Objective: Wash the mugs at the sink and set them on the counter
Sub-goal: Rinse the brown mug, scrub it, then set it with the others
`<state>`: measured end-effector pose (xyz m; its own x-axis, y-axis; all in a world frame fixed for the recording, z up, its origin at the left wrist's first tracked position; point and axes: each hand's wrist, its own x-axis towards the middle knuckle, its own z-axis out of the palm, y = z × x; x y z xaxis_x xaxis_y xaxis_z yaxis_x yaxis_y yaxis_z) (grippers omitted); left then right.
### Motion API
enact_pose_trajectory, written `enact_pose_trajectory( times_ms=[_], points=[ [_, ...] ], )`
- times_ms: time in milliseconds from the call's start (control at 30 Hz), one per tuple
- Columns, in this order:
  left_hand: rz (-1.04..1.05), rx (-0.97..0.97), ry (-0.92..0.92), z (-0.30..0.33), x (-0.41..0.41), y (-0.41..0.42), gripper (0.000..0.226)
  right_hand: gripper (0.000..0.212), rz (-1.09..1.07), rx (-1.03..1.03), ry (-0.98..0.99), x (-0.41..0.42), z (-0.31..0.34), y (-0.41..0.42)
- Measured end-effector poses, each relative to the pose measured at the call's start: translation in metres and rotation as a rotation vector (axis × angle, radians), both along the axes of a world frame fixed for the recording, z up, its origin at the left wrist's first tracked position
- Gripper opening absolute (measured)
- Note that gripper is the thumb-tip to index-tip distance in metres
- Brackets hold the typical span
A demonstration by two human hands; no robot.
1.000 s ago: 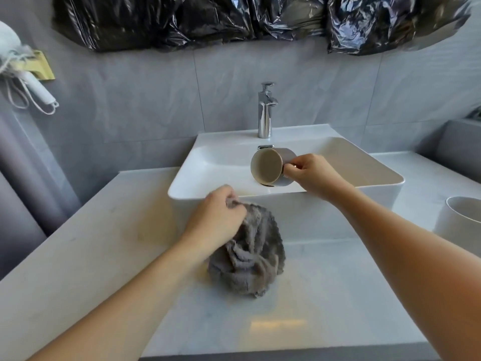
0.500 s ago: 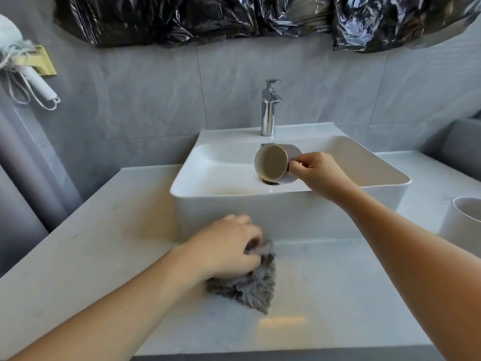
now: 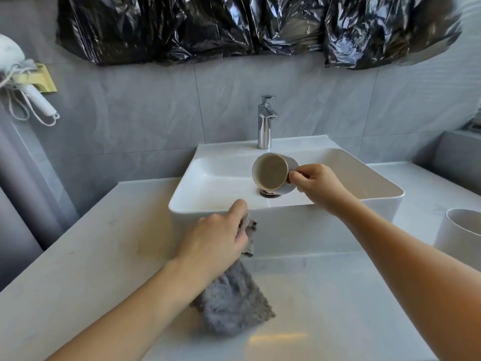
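In the head view, just right of the frame's centre, the right hand (image 3: 316, 182) pinches the handle side of a grey mug (image 3: 273, 174), holding it tipped on its side over the white sink (image 3: 208, 175) with its beige inside facing the camera. The mug hangs just above the drain (image 3: 269, 194), below the chrome faucet (image 3: 265, 122), from which no water is seen running. Lower, centre-left, the left hand (image 3: 218, 235) grips a grey cloth (image 3: 234, 308); its fingers curl round a bunched corner while the rest trails down toward the counter (image 3: 338, 295). At the right edge of the frame a white cup (image 3: 458, 230) stands on the counter; whether it is washed I cannot tell. By my reading, this mug looks emptied and is about to be wiped or dried. Setting it on the counter is not yet done.
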<state>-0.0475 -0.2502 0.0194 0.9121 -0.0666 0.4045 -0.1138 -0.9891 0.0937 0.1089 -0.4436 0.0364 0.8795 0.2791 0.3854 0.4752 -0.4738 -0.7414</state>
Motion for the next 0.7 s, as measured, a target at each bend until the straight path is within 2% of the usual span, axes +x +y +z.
enact_pose_trajectory(
  times_ms=[100,200,267,333,433,500,633,700],
  points=[
    [0.029,0.04,-0.304,0.031,0.01,0.0,0.014,0.035,0.014,0.046,0.023,0.002,0.0,-0.003],
    [0.002,0.008,-0.439,0.045,0.042,-0.004,0.013,0.031,0.007,0.076,0.054,0.005,0.001,-0.006],
    [-0.047,0.038,-0.423,0.042,0.068,-0.009,0.017,0.029,0.011,0.105,0.063,0.006,0.0,-0.006],
    [-0.165,0.108,-0.293,0.032,0.085,-0.018,0.024,0.029,0.015,0.135,0.053,0.008,-0.001,-0.007],
    [-0.224,0.28,-0.11,0.019,0.095,-0.018,0.05,0.03,0.038,0.162,0.053,0.014,-0.003,-0.01],
    [-0.225,0.384,-0.132,0.022,0.104,-0.011,0.055,0.031,0.058,0.179,0.068,0.017,-0.005,-0.012],
    [-0.329,0.618,-0.275,0.029,0.128,-0.006,0.023,0.03,0.099,0.201,0.092,0.021,-0.006,-0.011],
    [-0.363,0.678,-0.369,0.03,0.129,-0.008,0.039,0.027,0.119,0.272,0.135,0.023,-0.006,-0.012]
  ],
)
